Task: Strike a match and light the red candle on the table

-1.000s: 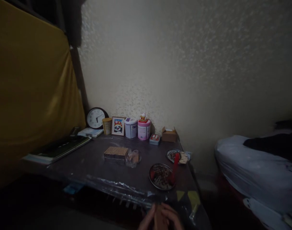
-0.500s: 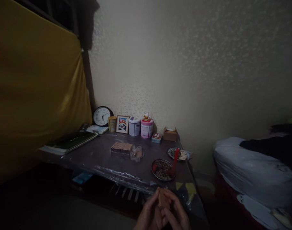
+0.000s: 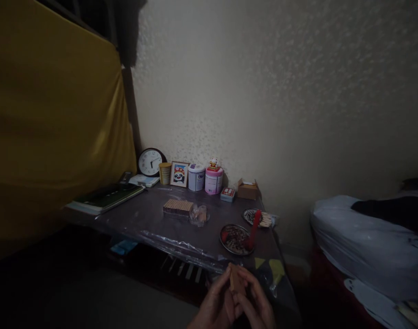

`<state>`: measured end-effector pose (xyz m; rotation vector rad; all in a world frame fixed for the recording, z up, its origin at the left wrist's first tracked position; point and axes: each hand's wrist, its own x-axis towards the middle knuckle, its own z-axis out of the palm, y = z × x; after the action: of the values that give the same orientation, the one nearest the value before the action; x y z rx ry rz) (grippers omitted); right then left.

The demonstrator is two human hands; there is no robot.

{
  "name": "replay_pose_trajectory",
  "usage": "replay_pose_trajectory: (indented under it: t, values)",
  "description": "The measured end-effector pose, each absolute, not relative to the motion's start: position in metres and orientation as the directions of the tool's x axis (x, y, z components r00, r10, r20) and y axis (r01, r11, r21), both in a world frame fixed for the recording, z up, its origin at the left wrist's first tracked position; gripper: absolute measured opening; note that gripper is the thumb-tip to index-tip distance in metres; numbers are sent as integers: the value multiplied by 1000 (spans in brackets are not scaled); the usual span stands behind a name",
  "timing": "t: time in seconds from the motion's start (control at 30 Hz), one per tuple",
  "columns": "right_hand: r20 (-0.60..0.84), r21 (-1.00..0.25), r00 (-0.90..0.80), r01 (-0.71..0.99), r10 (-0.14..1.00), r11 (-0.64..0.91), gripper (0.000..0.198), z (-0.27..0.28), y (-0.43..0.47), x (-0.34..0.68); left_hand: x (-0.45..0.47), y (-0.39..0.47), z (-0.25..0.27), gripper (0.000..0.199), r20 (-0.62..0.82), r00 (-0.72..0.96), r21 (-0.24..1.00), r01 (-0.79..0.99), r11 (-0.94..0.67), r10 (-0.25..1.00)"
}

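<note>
Near the bottom of the head view, in front of the table edge, both hands hold a small flat brown box (image 3: 236,281) that looks like cardboard, tilted upright. My left hand (image 3: 216,299) grips its left side with the fingertips. My right hand (image 3: 256,297) closes round the right side, its thumb at the lower end. Just beyond them a round metal plate (image 3: 225,246) holds small dark and pale bits, and a red spoon-like tool (image 3: 256,224) rests in it. Farther off, a row of small brown pieces (image 3: 178,207) stands beside a crumpled clear plastic bag (image 3: 198,215).
A second plate (image 3: 249,215) has pale sticks (image 3: 265,219) at its right. Along the wall stand a clock (image 3: 150,162), a yellow cup (image 3: 165,173), a panda picture (image 3: 179,174), two tins, a small tin box (image 3: 227,194) and an open carton (image 3: 247,189). Books (image 3: 109,198) lie left.
The view has shifted slightly, so the table things appear a little farther right and higher. Both hands still hold the small brown box, with little change in grip.
</note>
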<state>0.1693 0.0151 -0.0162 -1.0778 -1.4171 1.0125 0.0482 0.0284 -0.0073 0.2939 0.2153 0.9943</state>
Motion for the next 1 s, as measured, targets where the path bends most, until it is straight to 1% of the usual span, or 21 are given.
replay_pose_trajectory:
  t: [0.2,0.3,0.4,0.53,0.67,0.8,1.0]
  values:
    - [186,-982,-37,26,982,187,43,-10,13,165,48,27,-5,24,-111,498,348,-792,503,860]
    - [126,-992,-18,-33,992,125,46,-13,13,163,49,27,-6,23,-100,506,337,-793,507,857]
    - [88,-994,61,-62,994,92,45,-17,13,159,51,29,-11,26,-88,517,335,-789,514,851]
    - [104,-991,120,-76,987,114,42,-19,12,155,53,31,-16,31,-77,535,339,-780,527,841]
    - [105,-993,150,-38,983,112,42,-16,11,153,51,30,-15,30,-58,534,340,-784,519,844]
    - [107,-992,144,-50,984,115,43,-13,9,152,48,30,-11,29,-40,525,348,-790,505,850]
    - [112,-991,141,-56,984,121,44,-13,8,152,48,30,-10,27,-63,521,361,-783,506,851]
